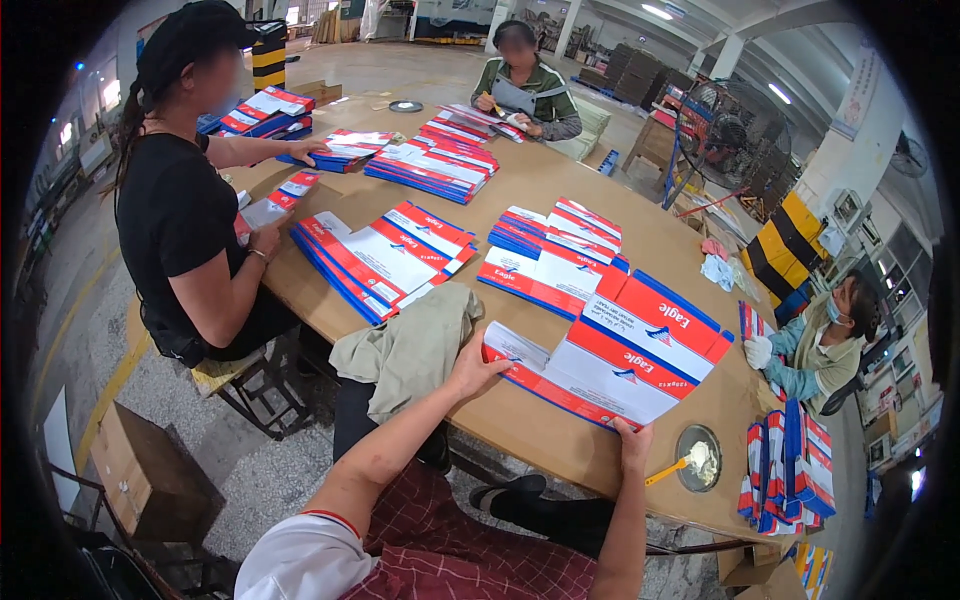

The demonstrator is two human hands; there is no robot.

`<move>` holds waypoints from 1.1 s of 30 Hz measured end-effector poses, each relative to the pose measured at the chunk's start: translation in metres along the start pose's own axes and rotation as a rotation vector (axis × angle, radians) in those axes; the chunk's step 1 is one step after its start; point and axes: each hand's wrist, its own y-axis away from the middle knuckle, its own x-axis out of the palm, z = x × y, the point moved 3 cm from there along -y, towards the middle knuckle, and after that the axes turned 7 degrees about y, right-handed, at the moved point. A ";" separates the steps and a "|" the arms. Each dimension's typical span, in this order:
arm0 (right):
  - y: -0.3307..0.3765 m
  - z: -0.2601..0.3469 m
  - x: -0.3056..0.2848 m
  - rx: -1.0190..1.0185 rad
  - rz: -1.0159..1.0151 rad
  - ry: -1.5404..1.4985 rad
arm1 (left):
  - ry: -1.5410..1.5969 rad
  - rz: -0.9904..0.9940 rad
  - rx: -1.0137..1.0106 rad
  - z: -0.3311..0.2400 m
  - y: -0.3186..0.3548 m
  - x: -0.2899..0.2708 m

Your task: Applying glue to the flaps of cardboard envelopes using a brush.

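Left hand (477,372) grasping the left end of a red, white and blue carton blank (640,350), right hand (632,445) gripping its near edge, blank at the brown counter's near side (530,450), round dish (700,437) of white paste (704,463) nearby.

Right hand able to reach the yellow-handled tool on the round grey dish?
Likely yes: the yellow-handled tool lies close, nothing visibly between; the right hand must first release the printed red, white and blue cardboard.
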 end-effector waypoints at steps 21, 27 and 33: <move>-0.001 -0.002 0.001 -0.026 0.025 -0.065 | 0.021 0.025 -0.021 -0.004 0.002 -0.004; -0.003 -0.011 -0.001 -0.030 0.012 -0.045 | 0.043 0.041 -0.030 -0.007 0.002 -0.002; -0.005 -0.020 -0.003 -0.038 0.000 -0.024 | 0.033 0.028 -0.015 0.001 0.001 -0.001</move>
